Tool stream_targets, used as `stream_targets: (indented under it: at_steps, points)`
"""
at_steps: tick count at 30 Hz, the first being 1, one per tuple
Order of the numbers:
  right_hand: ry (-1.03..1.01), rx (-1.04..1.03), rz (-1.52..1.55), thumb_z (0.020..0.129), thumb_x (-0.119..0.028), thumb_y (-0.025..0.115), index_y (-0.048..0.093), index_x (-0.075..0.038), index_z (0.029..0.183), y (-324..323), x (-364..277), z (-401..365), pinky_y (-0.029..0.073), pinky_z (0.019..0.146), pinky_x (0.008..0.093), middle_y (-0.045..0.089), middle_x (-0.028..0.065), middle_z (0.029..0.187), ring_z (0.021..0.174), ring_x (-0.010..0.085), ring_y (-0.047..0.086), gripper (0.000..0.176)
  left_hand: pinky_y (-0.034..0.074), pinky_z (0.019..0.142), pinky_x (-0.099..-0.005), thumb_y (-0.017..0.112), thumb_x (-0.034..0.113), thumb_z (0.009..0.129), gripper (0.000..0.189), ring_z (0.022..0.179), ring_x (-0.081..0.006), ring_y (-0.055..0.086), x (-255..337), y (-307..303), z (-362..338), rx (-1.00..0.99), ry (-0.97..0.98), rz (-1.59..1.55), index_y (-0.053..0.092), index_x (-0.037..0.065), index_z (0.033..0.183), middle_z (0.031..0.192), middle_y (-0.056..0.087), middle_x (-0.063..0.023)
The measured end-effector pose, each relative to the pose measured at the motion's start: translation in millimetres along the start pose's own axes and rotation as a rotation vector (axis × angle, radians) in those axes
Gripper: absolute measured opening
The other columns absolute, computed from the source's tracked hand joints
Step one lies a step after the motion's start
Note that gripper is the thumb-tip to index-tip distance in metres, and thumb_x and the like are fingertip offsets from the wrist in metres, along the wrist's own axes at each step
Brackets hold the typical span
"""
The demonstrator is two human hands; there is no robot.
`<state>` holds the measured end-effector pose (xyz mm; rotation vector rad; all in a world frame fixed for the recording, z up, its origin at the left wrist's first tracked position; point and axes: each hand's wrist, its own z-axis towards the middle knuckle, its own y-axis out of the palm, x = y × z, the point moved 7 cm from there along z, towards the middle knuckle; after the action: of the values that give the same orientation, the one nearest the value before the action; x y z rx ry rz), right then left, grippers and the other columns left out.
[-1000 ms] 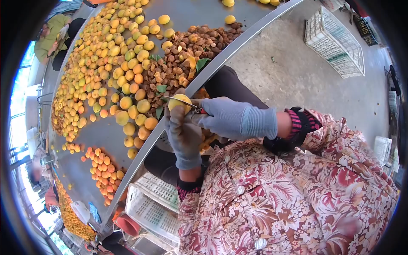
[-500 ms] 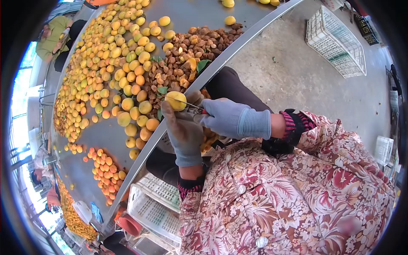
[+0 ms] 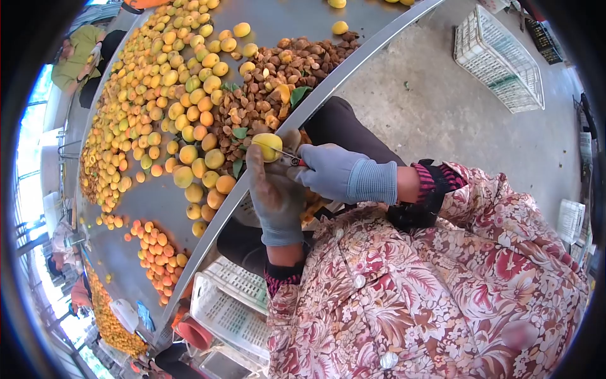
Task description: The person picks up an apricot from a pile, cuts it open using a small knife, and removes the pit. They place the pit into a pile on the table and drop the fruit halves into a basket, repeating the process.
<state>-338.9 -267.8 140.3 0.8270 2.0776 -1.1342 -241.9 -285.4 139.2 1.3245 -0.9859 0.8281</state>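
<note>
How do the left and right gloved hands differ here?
The left hand holds the yellow fruit; the right hand grips the knife. The left glove is stained brown on its fingers, while the right glove looks cleaner. Both are grey with ribbed cuffs.

1 head view; looks forward and down.
</note>
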Motion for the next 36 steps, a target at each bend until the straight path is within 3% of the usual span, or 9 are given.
stream_targets:
  at_steps: [2,4,11,16,22,25,28,31,36]
  points:
    - [0.004,-0.006,-0.023,0.09,-0.035,0.051,0.048,0.001,0.096,-5.3,-6.8,-3.5,0.047,0.075,0.0428,0.06,0.0223,0.086,0.088,0.0385,0.06,0.037,0.042,0.095,-0.0387,0.037,0.049,0.095,0.053,0.107,-0.026,0.054,14.2,0.1,-1.0,-0.001,0.224,0.252,0.05,0.001,0.115,0.113,0.058,-0.018]
    - [0.042,-0.028,-0.003,0.088,-0.033,0.051,0.052,0.002,0.101,-4.8,-6.5,-5.5,0.048,0.08,0.0425,0.062,0.0222,0.093,0.091,0.0373,0.061,0.037,0.04,0.098,-0.0383,0.037,0.046,0.096,0.051,0.111,-0.0255,0.051,-4.6,5.5,1.9,-0.175,-0.173,-0.382,0.049,0.0,0.115,0.114,0.057,-0.0177]
    - [-0.071,0.037,-0.085,0.087,-0.032,0.054,0.053,0.0,0.101,6.6,9.9,11.7,0.048,0.078,0.0426,0.062,0.0209,0.09,0.087,0.0374,0.061,0.035,0.037,0.1,-0.0414,0.037,0.042,0.097,0.045,0.114,-0.0254,0.05,-26.1,1.6,-0.9,-0.017,-0.515,-0.533,0.049,0.001,0.113,0.109,0.059,-0.0144]
    - [-0.07,-0.095,-0.058,0.087,-0.032,0.054,0.058,0.001,0.088,-28.1,-16.7,-22.6,0.051,0.064,0.0384,0.063,0.0158,0.076,0.071,0.029,0.064,0.033,0.041,0.091,-0.0364,0.043,0.026,0.096,0.031,0.098,-0.0213,0.053,6.3,-24.9,12.4,-0.074,0.062,-0.15,0.05,0.0,0.112,0.104,0.057,-0.0104]
    - [0.116,0.043,0.788,0.087,-0.035,0.06,0.061,-0.004,0.085,-46.2,-16.4,-12.2,0.042,0.041,0.0223,0.057,-0.0012,0.064,0.045,0.0048,0.049,0.031,0.042,0.088,-0.036,0.055,0.025,0.089,0.05,0.099,-0.0203,0.052,32.8,-11.3,1.5,0.024,0.101,0.12,0.04,-0.004,0.127,0.113,0.053,-0.0136]
    - [-0.024,-0.035,1.049,0.086,-0.034,0.061,0.062,-0.005,0.085,-15.6,-19.6,17.9,0.044,0.046,0.0216,0.058,0.0,0.066,0.05,0.0057,0.052,0.029,0.038,0.09,-0.0391,0.053,0.036,0.088,0.052,0.097,-0.03,0.052,57.4,9.7,-4.8,-0.184,0.62,0.972,0.044,-0.001,0.124,0.108,0.055,-0.0156]
    - [-0.01,0.03,1.11,0.087,-0.028,0.062,0.064,-0.003,0.086,-6.4,-15.4,24.3,0.043,0.049,0.0181,0.06,-0.0007,0.072,0.055,0.0041,0.053,0.025,0.035,0.09,-0.0413,0.051,0.044,0.086,0.051,0.09,-0.0316,0.051,63.3,12.9,-10.6,-0.188,0.595,1.374,0.052,0.001,0.114,0.098,0.056,-0.0132]
    - [-0.045,0.049,1.028,0.084,-0.032,0.062,0.063,-0.003,0.085,-7.7,-10.3,28.1,0.045,0.054,0.0197,0.06,0.0001,0.072,0.061,0.0055,0.055,0.03,0.036,0.073,-0.0404,0.045,0.041,0.088,0.047,0.077,-0.032,0.048,76.0,26.5,-11.1,-0.094,0.826,1.568,0.057,-0.002,0.102,0.083,0.054,-0.0142]
    - [0.084,-0.006,0.974,0.082,-0.038,0.061,0.062,-0.002,0.081,-2.7,-10.9,31.6,0.045,0.055,0.0225,0.06,0.0023,0.073,0.06,0.0078,0.055,0.037,0.035,0.074,-0.041,0.043,0.043,0.087,0.045,0.076,-0.031,0.047,73.7,23.2,-6.8,-0.145,0.919,1.572,0.056,0.0,0.092,0.078,0.05,-0.0128]
